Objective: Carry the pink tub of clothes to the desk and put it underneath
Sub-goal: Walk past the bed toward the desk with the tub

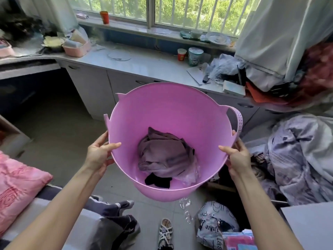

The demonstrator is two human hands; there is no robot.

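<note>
I hold the pink tub (162,109) in the air in the middle of the view, tilted toward me so its inside shows. At its bottom lie crumpled mauve clothes (164,154) and a small black garment (157,180). My left hand (99,152) grips the left rim, thumb inside. My right hand (237,156) grips the right rim just below the tub's handle (238,118). The white desk (144,64) runs under the window ahead of the tub. Its dark open space (36,94) lies at the upper left, above bare floor.
Cabinet doors (93,87) fill the desk front behind the tub. Cups, bags and papers clutter the desktop at right. A heap of bedding (302,159) stands at right, a pink pillow (18,186) at left. A sandal (164,231) and plastic bags (214,224) lie on the floor below.
</note>
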